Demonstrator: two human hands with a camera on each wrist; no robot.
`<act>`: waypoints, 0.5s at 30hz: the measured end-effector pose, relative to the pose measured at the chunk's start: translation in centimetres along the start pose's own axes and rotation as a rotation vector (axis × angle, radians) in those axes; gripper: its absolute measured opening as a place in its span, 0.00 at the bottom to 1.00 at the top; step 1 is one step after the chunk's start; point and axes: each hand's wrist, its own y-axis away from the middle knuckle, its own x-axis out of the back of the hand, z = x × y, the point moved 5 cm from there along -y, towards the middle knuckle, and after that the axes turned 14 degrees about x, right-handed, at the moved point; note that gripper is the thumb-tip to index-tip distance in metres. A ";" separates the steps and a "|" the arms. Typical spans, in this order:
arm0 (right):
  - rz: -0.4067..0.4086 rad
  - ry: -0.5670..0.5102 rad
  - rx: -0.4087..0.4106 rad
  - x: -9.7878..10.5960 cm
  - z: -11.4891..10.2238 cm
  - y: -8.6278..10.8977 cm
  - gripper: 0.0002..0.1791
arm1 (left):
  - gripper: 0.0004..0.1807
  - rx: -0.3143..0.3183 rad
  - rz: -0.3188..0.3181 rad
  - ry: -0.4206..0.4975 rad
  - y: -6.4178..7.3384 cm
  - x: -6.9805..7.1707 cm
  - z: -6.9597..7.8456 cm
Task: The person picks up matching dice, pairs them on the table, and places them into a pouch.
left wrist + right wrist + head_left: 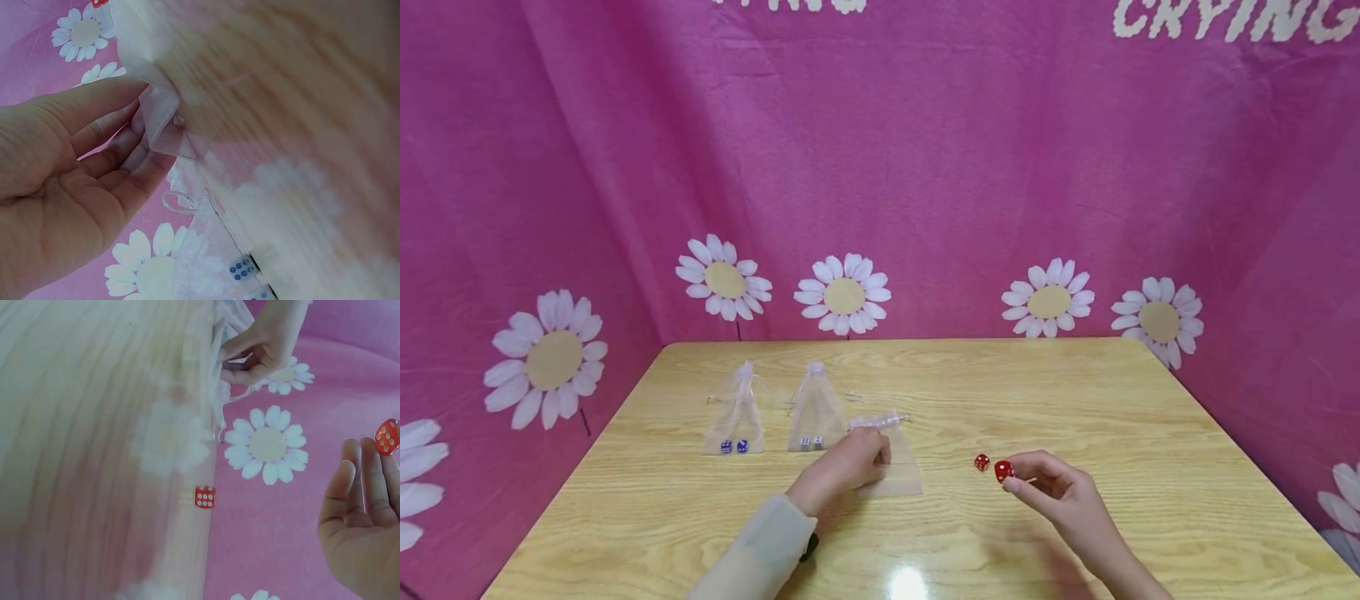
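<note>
My left hand [850,460] pinches a sheer white drawstring pouch [904,473] that lies on the table. In the left wrist view, the pouch fabric [159,115] is bunched between thumb and fingers. Held at the fingertips of my right hand [1063,496] is a red die [1003,472] with white dots, raised above the tabletop. A second red die [982,462] rests on the wood just left of it. The right wrist view shows that resting die [205,497] apart from both hands.
Two more sheer pouches stand at the left: one [733,417] with two blue dice [726,447] inside, the other [815,408] with two white dice [817,442]. Behind the wooden table [1037,392] hangs a pink cloth [925,167] with daisies.
</note>
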 end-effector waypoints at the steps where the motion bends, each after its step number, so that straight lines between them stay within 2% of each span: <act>1: -0.011 0.001 -0.003 -0.3 0.0 0.0 0.12 | 0.04 -0.001 0.000 0.003 0.0 0.0 0.0; 9: -0.117 0.007 -0.018 -3.3 0.3 -0.7 0.11 | 0.04 -0.003 -0.001 0.001 0.0 0.0 0.0; 15: -0.193 -0.023 0.058 -6.3 -0.2 -1.7 0.09 | 0.03 -0.001 -0.003 -0.016 0.1 0.1 0.0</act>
